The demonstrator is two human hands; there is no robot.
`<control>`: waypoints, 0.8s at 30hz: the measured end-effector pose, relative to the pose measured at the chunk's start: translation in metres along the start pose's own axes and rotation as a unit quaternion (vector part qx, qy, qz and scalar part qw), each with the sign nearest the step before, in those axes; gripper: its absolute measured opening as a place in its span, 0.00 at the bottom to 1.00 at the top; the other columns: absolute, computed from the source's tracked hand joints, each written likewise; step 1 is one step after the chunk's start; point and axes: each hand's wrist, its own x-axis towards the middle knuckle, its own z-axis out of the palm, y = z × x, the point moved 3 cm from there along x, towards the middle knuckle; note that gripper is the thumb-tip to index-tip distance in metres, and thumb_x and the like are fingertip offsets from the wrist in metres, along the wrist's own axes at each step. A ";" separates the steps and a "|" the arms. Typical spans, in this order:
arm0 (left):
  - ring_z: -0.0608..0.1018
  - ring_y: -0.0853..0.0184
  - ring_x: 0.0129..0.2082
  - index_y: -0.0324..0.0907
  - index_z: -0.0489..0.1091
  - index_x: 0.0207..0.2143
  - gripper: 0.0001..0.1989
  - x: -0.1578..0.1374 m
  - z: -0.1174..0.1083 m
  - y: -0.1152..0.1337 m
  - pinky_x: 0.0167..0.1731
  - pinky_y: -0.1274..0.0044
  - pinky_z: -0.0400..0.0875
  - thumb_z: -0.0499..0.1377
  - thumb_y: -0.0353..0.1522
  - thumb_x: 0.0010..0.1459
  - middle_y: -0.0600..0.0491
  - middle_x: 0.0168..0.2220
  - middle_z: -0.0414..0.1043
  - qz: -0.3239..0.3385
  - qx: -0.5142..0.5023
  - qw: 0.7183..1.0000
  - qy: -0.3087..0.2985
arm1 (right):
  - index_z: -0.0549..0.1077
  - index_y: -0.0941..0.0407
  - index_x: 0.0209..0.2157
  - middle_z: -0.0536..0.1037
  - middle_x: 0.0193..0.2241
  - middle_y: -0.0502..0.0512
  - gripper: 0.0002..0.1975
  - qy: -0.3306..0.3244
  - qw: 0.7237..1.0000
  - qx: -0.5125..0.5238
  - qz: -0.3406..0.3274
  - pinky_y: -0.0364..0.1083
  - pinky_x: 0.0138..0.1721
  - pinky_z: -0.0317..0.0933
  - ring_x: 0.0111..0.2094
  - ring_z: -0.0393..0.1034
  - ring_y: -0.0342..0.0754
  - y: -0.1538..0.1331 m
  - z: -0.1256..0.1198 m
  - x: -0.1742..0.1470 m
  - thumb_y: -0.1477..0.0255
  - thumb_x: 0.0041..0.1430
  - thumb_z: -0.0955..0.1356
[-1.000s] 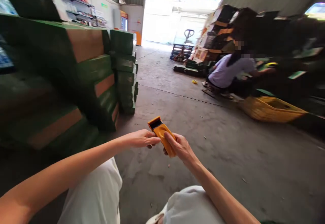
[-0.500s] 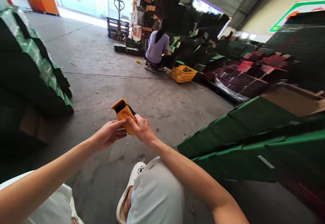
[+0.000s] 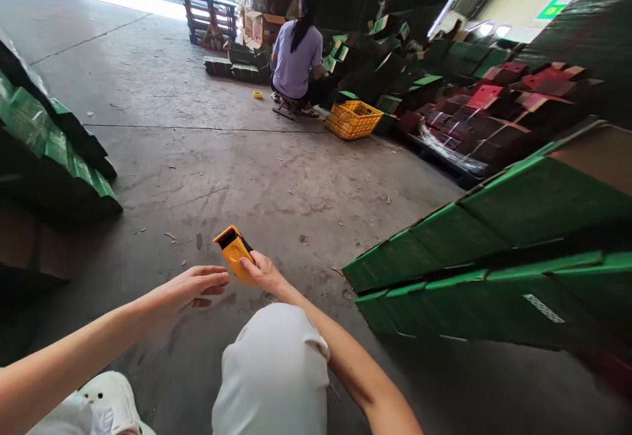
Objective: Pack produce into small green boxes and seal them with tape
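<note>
Orange tool [image 3: 232,251], lower end hidden by right hand [image 3: 261,272]

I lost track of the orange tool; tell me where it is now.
The orange tool is low centre in the head view, gripped by the right hand, just right of the open left hand, above the concrete floor.

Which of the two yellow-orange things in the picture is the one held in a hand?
The small orange tool, gripped by the right hand over the concrete floor. The other, a yellow basket, stands far off on the floor beside a seated person, and no hand touches it.
</note>
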 end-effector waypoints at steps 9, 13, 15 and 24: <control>0.80 0.56 0.50 0.43 0.79 0.45 0.33 0.045 -0.017 -0.010 0.45 0.74 0.75 0.73 0.56 0.44 0.46 0.49 0.82 0.052 -0.124 0.990 0.041 | 0.67 0.52 0.47 0.77 0.34 0.49 0.15 -0.077 0.986 0.043 -0.144 0.42 0.34 0.60 0.34 0.72 0.47 -0.022 0.045 0.018 0.55 0.74 0.62; 0.81 0.56 0.43 0.42 0.80 0.45 0.34 0.072 -0.005 0.003 0.39 0.74 0.73 0.74 0.55 0.42 0.48 0.44 0.83 0.074 -0.050 0.995 0.043 | 0.72 0.52 0.51 0.82 0.46 0.56 0.18 -0.060 0.973 -0.111 -0.192 0.45 0.50 0.62 0.48 0.76 0.52 0.015 0.014 0.023 0.54 0.74 0.63; 0.80 0.58 0.37 0.41 0.79 0.40 0.35 0.095 0.013 0.006 0.34 0.75 0.70 0.73 0.58 0.40 0.49 0.38 0.82 0.080 -0.027 0.996 0.042 | 0.74 0.52 0.53 0.82 0.49 0.59 0.20 -0.048 0.961 -0.245 -0.115 0.47 0.53 0.61 0.52 0.75 0.53 0.057 -0.022 0.026 0.55 0.76 0.59; 0.73 0.68 0.25 0.38 0.72 0.32 0.37 0.173 0.142 -0.047 0.27 0.77 0.63 0.72 0.61 0.37 0.53 0.26 0.74 -0.021 -0.117 0.988 -0.095 | 0.82 0.65 0.48 0.78 0.53 0.81 0.15 -0.099 0.751 -0.578 0.303 0.71 0.63 0.48 0.60 0.67 0.70 0.254 -0.212 0.004 0.76 0.67 0.66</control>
